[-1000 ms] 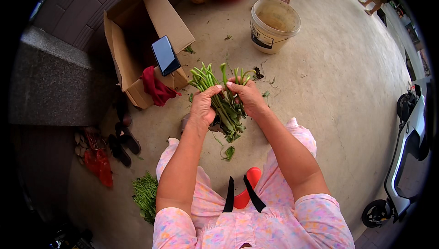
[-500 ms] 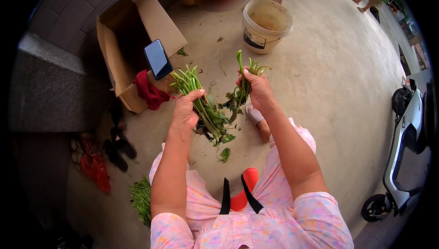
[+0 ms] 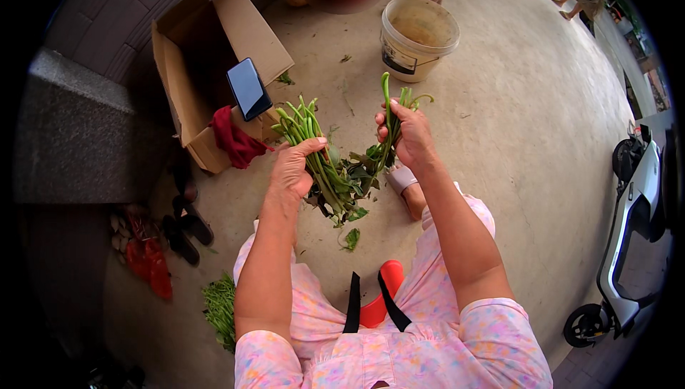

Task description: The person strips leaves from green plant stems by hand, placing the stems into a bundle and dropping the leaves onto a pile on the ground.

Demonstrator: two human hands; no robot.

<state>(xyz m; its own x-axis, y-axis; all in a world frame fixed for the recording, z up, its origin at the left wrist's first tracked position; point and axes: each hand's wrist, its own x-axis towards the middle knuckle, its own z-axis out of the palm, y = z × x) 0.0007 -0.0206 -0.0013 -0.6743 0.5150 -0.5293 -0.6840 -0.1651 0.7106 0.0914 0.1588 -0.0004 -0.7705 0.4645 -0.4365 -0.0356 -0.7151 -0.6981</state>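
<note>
My left hand [image 3: 294, 168] is closed around a thick bunch of green leafy stems [image 3: 330, 183], cut ends up and dark, limp leaves hanging down. In my right hand [image 3: 408, 132], a smaller bunch of the same stems [image 3: 386, 148] is gripped, one long stalk sticking up past the fingers. The leafy lower ends of the two bunches touch or tangle between my hands. Below them a loose green leaf [image 3: 351, 239] shows against the floor. At my left side lies a pile of green stems [image 3: 220, 310], partly hidden by my forearm.
An open cardboard box [image 3: 182, 93] stands at the left, with a phone [image 3: 249, 89] and a dark red cloth [image 3: 235, 143] at its edge. A pale bucket [image 3: 414, 43] is ahead. Slippers [image 3: 187, 232] and a red bag [image 3: 150, 268] lie left; a white scooter [image 3: 628, 232] stands right.
My right hand has shifted slightly up and to the right with its stems. The leafy ends of that bunch have swung toward the left bunch. My left hand has hardly moved.
</note>
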